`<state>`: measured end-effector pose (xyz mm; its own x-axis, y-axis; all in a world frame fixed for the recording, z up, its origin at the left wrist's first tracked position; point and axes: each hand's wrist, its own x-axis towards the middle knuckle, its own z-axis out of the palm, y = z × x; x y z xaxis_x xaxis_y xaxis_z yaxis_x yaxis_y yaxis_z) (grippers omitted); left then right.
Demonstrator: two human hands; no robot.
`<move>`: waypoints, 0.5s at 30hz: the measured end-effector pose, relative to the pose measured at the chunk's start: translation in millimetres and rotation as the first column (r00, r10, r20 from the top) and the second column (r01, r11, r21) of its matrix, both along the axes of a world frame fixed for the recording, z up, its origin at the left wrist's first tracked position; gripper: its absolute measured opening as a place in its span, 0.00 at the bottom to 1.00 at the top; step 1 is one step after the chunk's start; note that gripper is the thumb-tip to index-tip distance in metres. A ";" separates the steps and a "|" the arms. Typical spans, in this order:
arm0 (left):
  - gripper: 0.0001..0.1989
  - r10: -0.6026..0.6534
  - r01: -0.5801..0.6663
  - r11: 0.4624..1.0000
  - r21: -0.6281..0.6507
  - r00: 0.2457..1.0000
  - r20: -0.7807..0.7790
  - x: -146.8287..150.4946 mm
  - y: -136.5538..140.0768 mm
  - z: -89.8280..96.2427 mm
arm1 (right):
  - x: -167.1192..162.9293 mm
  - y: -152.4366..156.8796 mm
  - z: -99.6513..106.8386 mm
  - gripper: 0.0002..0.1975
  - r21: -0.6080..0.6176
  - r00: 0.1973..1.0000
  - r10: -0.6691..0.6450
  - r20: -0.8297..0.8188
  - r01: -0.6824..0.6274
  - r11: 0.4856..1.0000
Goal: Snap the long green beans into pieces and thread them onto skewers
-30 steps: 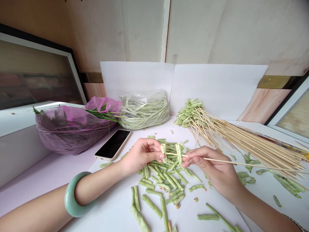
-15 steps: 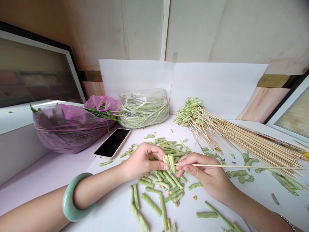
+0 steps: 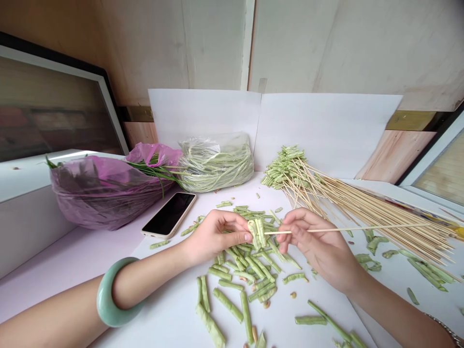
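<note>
My left hand (image 3: 217, 238), a green bangle (image 3: 115, 292) on its forearm, pinches short pieces of green bean (image 3: 257, 234) that sit side by side on the tip of a bamboo skewer (image 3: 377, 227). The skewer's shaft runs level to the right, between the thumb and fingers of my right hand (image 3: 321, 244), which are closed on it a little way from the beans. Beneath both hands lies a loose heap of cut bean pieces (image 3: 255, 268) on white paper.
Finished bean skewers (image 3: 290, 166) lie at the back right, their bare sticks (image 3: 384, 210) pointing right. A phone (image 3: 168, 215), a purple bag of greens (image 3: 108, 193) and a clear bag of long beans (image 3: 217, 164) stand left and behind. Bean scraps (image 3: 427, 270) are scattered at right.
Both hands have risen slightly with the skewer, the right hand more. My right hand has shifted right and away from the beans along the shaft. The skewer now slants up to the right.
</note>
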<state>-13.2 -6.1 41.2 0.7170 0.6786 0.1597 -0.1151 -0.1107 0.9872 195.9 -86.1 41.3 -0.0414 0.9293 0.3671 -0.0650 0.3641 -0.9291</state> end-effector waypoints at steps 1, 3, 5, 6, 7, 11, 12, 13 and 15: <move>0.13 0.012 -0.012 1.000 0.000 1.000 0.003 -0.5 1.3 0.0 | 2.2 1.3 1.6 0.09 0.010 1.000 -0.013 -0.013 0.013 1.000; 0.14 0.071 -0.070 0.997 0.045 0.997 -0.025 -2.0 5.3 0.7 | 6.7 3.6 5.5 0.09 0.045 0.996 -0.082 -0.039 0.084 0.995; 0.12 0.180 -0.147 0.963 0.225 0.974 -0.138 -4.4 11.1 2.4 | 10.6 5.2 10.5 0.10 0.081 0.982 -0.175 -0.075 0.181 0.980; 0.11 0.239 -0.161 0.927 0.338 0.949 -0.205 -6.0 14.5 3.4 | 12.1 5.7 13.1 0.10 0.096 0.973 -0.214 -0.091 0.222 0.970; 0.10 0.292 -0.155 0.885 0.439 0.919 -0.264 -7.6 18.0 4.2 | 13.4 6.0 15.6 0.11 0.107 0.965 -0.241 -0.104 0.252 0.962; 0.10 0.363 -0.080 0.790 0.608 0.860 -0.358 -13.4 28.7 5.0 | 15.5 6.5 20.6 0.13 0.117 0.954 -0.277 -0.118 0.291 0.950; 0.11 0.366 -0.063 0.778 0.626 0.855 -0.368 -14.1 29.8 4.6 | 15.4 6.6 20.1 0.14 0.115 0.952 -0.284 -0.115 0.297 0.948; 0.12 0.365 -0.043 0.767 0.641 0.851 -0.379 -14.6 30.2 4.2 | 15.2 6.7 19.0 0.14 0.110 0.951 -0.287 -0.112 0.299 0.948; 0.14 0.355 -0.006 0.751 0.661 0.847 -0.396 -14.7 29.2 3.6 | 14.3 7.4 15.0 0.13 0.098 0.952 -0.287 -0.110 0.298 0.950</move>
<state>-27.9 23.1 44.8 0.6880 0.6752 0.2660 0.4285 -0.6738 0.6020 210.2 -78.8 56.3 0.2652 0.8481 0.4587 -0.0244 0.4815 -0.8761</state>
